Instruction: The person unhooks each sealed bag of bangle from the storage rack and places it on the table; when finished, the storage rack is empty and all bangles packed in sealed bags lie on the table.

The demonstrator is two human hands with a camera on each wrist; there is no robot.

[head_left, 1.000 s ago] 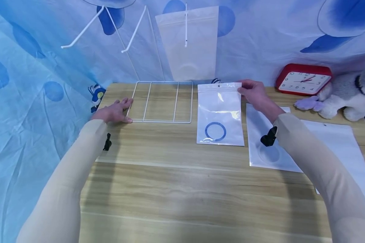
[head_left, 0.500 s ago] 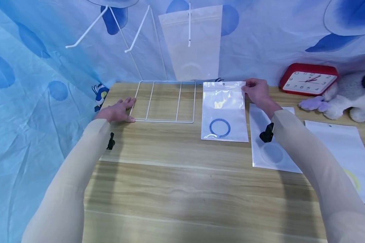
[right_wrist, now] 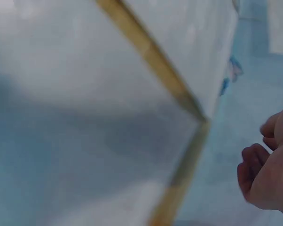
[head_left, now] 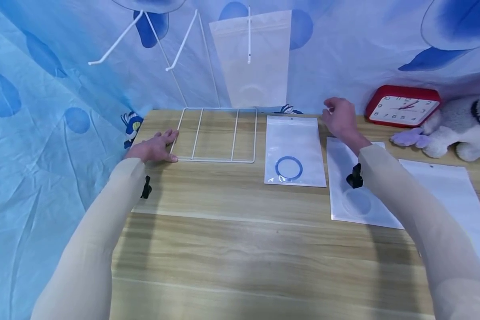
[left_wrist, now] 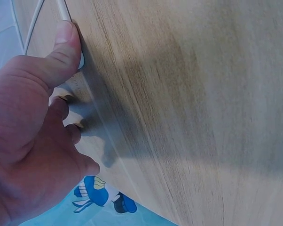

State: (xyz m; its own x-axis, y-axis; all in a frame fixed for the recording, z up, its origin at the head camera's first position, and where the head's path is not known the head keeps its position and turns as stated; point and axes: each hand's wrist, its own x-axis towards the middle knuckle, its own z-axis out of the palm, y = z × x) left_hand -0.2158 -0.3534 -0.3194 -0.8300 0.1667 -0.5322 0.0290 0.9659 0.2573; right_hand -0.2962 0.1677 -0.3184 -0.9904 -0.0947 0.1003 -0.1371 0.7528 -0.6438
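Observation:
A white wire display rack [head_left: 243, 162] stands on the table with arms rising from it. My left hand [head_left: 154, 146] rests at its left end with fingers spread; the thumb [left_wrist: 65, 36] presses the front corner wire. Just right of the rack lies a white zip-lock bag [head_left: 292, 138] with a blue ring printed or showing near its bottom. My right hand [head_left: 340, 118] is raised beside the bag's top right corner, fingers loosely bent and holding nothing. One pale zip-lock bag [head_left: 256, 53] hangs on a rack arm [head_left: 249, 38].
Two more white bags, one nearer [head_left: 340, 178] and one farther right [head_left: 444, 186], lie under and beyond the right forearm. A red clock [head_left: 404, 106] and a grey plush toy [head_left: 464, 120] sit at the back right. Patterned blue cloth [head_left: 344, 44] hangs behind the table.
My right hand held the top right corner of the bag with the blue ring, moved it slightly, and let go, lifting away. The left hand stays at the rack.

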